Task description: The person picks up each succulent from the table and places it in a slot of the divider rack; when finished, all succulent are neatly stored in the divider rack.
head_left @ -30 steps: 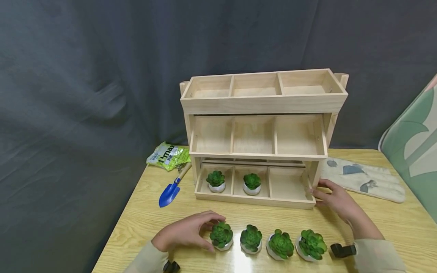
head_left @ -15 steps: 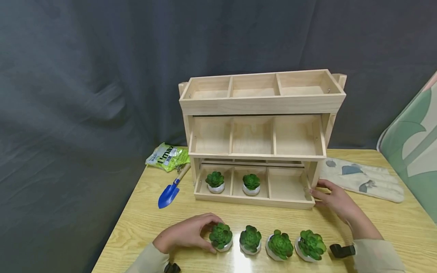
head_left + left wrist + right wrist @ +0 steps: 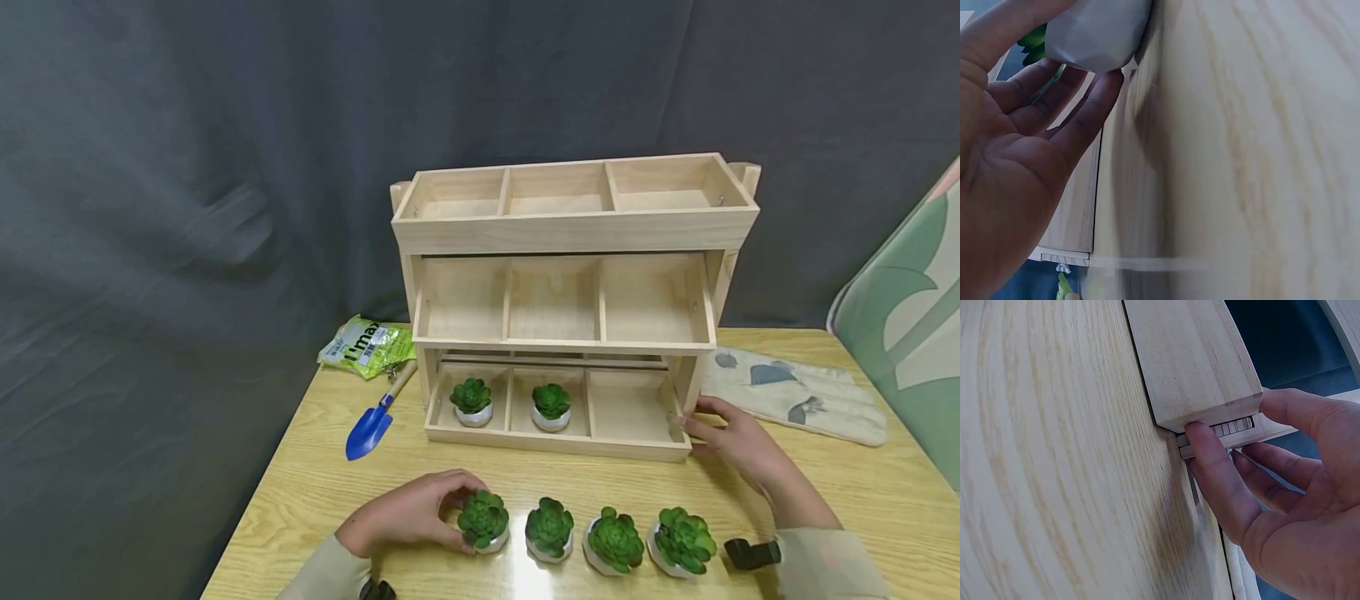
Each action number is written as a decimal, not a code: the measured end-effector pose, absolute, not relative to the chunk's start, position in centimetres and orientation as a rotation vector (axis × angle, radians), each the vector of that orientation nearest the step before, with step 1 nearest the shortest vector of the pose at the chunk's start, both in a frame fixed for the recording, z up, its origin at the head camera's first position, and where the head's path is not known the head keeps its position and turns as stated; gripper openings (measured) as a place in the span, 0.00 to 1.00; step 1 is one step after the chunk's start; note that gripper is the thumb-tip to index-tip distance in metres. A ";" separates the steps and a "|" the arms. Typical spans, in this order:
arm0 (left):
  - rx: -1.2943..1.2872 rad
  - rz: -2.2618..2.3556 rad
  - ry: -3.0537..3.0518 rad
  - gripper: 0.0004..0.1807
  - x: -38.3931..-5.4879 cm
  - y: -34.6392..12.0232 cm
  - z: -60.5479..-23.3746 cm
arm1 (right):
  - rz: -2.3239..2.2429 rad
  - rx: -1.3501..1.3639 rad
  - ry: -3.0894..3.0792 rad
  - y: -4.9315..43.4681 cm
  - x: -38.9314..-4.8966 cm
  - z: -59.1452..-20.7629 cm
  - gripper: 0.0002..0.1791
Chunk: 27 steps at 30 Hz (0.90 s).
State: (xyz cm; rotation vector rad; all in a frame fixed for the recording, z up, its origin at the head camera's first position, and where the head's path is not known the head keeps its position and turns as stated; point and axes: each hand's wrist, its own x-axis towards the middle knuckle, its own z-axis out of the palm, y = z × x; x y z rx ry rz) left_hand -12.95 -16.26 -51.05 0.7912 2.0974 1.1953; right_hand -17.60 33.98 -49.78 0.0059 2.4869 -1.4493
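Observation:
My left hand [image 3: 412,514] curls round the leftmost potted succulent [image 3: 483,518] of the front row on the table. In the left wrist view, thumb and fingers reach round its white faceted pot [image 3: 1099,34], which sits at the tabletop. My right hand [image 3: 741,447] grips the right end of the bottom tier of a three-tier wooden plant stand [image 3: 573,235]; in the right wrist view its fingers pinch the tray's corner [image 3: 1200,369]. Two potted succulents stand in the bottom tier, one in the left compartment [image 3: 472,402] and one in the middle compartment [image 3: 551,405].
More potted succulents [image 3: 550,528] line the table's front, right of my left hand. A blue hand trowel [image 3: 370,431] and a green-white plastic bag [image 3: 367,345] lie left of the stand. Patterned fabric gloves [image 3: 798,394] lie at the right. A dark curtain [image 3: 225,167] hangs behind.
My left thumb and fingers have closed in round the leftmost succulent's pot, which stays in place. The right hand keeps its grip on the stand. The head view has shifted slightly.

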 end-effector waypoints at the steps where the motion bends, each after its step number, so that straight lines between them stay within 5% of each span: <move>1: 0.790 1.197 2.104 0.34 -13.0 -16.3 -51.0 | -1.452 0.006 2.484 34.0 -17.6 -49.8 0.43; 27: 0.782 1.286 2.114 0.36 -14.5 -17.2 -48.3 | -1.446 0.001 2.482 34.1 -17.8 -49.9 0.44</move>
